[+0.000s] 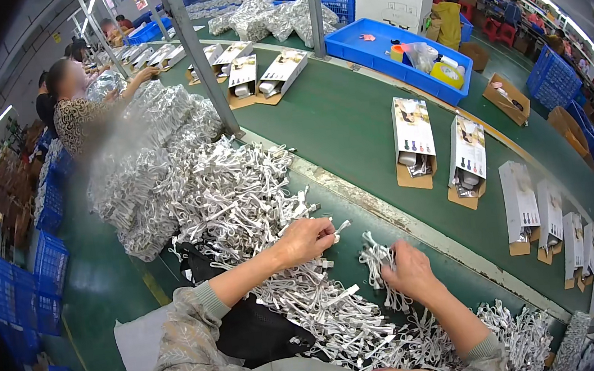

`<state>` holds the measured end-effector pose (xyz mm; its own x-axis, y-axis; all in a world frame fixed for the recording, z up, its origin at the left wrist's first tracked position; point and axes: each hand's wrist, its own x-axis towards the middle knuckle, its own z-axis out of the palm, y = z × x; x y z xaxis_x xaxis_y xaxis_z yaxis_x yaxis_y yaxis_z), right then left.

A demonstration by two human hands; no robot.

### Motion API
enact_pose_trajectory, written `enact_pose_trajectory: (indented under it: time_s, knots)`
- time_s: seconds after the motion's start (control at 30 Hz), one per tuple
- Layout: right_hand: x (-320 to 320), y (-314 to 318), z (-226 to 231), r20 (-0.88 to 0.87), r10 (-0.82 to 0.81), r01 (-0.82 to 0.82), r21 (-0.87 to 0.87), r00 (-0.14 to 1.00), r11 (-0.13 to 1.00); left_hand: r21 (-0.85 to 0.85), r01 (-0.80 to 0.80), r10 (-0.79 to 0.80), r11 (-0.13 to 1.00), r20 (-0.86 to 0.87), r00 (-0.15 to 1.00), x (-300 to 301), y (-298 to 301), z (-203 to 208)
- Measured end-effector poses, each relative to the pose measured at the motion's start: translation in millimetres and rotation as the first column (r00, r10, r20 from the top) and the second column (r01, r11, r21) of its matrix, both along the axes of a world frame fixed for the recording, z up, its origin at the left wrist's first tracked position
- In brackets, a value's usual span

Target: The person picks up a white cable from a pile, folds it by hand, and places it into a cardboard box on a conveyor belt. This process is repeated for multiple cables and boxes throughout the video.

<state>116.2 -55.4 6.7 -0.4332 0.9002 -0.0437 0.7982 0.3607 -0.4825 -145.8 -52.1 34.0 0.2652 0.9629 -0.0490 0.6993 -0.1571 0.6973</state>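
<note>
My left hand (306, 242) is closed in a pinch, and the end of a short white cable (343, 228) sticks out past its fingertips. To its right, my right hand (413, 273) curls around a bunch of white cables (375, 258), with connector ends showing above and below the fingers. Beneath both hands spreads a large heap of bundled white charging cables (229, 192), which runs from the far left down to the near right. A bare strip of green tabletop (347, 249) shows between the hands.
Beyond a raised ledge (357, 204), a green conveyor (333, 116) carries open printed boxes (413, 130). A blue tray (387, 45) holds loose items. Silvery bags (160, 120) pile up at the left beside a metal post (200, 58). A co-worker (79, 107) reaches across farther off.
</note>
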Motion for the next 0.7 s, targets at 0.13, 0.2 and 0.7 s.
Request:
enact_pose_trajectory:
  time_s: [0.13, 0.2, 0.7]
  knots:
    - [-10, 6, 27, -0.078, -0.062, 0.037, -0.292, 0.995, 0.956, 0.002, -0.031, 0.031, 1.0, 0.015, 0.999, -4, -4, -4]
    - [-11, 5, 24, -0.38, -0.222, -0.02, -0.538, 0.898, 0.843, -0.017, -0.039, 0.039, 0.999, 0.028, 0.999, -4, -3, -4]
    - [-18, 3, 36, -0.541, -0.192, -0.117, -0.485, 0.819, 0.867, -0.072, -0.045, 0.045, 0.996, -0.008, 0.999, -3, 1, -1]
